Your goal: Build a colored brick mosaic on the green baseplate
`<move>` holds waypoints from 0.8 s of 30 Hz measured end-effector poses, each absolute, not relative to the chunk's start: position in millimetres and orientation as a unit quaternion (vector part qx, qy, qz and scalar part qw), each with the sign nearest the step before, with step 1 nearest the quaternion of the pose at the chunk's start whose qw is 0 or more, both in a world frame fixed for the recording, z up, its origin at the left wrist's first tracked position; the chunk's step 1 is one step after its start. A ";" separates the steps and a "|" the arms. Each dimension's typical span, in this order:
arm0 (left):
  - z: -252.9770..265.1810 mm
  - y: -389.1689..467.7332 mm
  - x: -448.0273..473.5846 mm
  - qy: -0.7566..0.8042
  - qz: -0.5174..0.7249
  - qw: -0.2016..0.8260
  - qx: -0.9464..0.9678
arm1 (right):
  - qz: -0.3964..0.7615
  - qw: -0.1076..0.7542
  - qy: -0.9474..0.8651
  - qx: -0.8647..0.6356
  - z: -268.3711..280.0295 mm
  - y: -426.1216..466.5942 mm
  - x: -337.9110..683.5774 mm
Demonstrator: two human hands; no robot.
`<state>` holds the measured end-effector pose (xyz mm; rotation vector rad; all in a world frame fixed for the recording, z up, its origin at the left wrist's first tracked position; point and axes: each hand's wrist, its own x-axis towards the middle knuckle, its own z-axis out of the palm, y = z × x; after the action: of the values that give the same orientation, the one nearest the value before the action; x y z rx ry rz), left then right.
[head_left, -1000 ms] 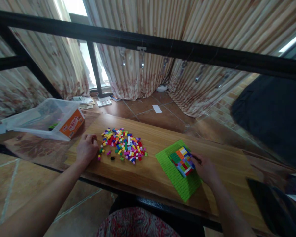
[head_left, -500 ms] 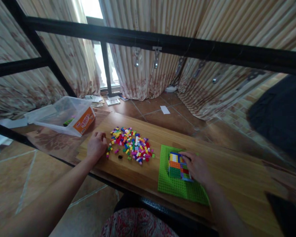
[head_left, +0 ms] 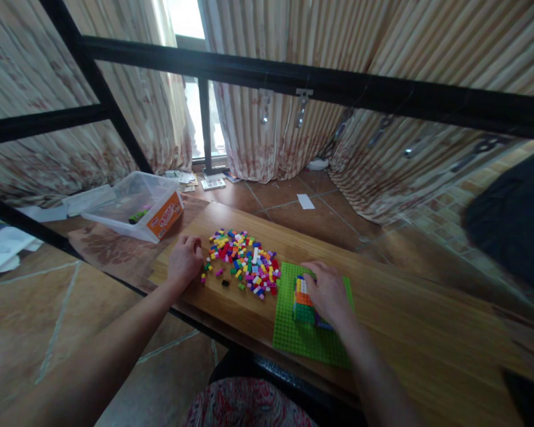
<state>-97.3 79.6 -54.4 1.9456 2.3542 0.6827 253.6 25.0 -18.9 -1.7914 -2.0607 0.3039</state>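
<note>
My left hand [head_left: 185, 259] rests on the table at the left end of a pile of small coloured toy bricks [head_left: 244, 261]. Its fingers are curled closed, and anything inside them is hidden. On the right, a green studded baseplate [head_left: 285, 332] carries a low block of joined toy bricks [head_left: 303, 299] in white, yellow, orange and green. My right hand [head_left: 329, 290] lies over the right part of that block, its bent fingers reaching the far edge of the baseplate and gripping there. The hand covers much of the block's right side.
A clear plastic box [head_left: 133, 204] with an orange label stands left of the wooden table [head_left: 404, 314]. One black brick [head_left: 225, 283] lies in front of the pile. A black metal rail [head_left: 267, 71] crosses beyond the table, before curtains [head_left: 267, 136]. Papers lie on the floor.
The baseplate with its brick block has slid left, closer to the pile, along with my right hand, which now covers more of the block. My left hand stays put; the view has shifted slightly.
</note>
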 end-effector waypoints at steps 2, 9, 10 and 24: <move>-54.1 79.4 -97.2 0.751 0.217 0.004 0.623 | 0.113 0.173 -0.761 -0.614 -11.9 36.9 234.2; -54.0 79.3 -97.4 0.752 0.218 0.010 0.622 | 0.113 0.057 -0.788 -0.602 -10.8 67.5 193.9; -53.9 79.4 -97.4 0.752 0.219 0.011 0.621 | 0.113 0.057 -0.787 -0.603 -12.6 68.5 193.1; -50.0 77.9 -97.0 0.752 0.218 0.007 0.622 | 0.251 0.394 -0.657 -0.592 10.9 33.3 217.1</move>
<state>-97.0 77.9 -50.0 1.9471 2.3511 0.6833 217.1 33.3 10.9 -1.5030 -1.6660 0.6355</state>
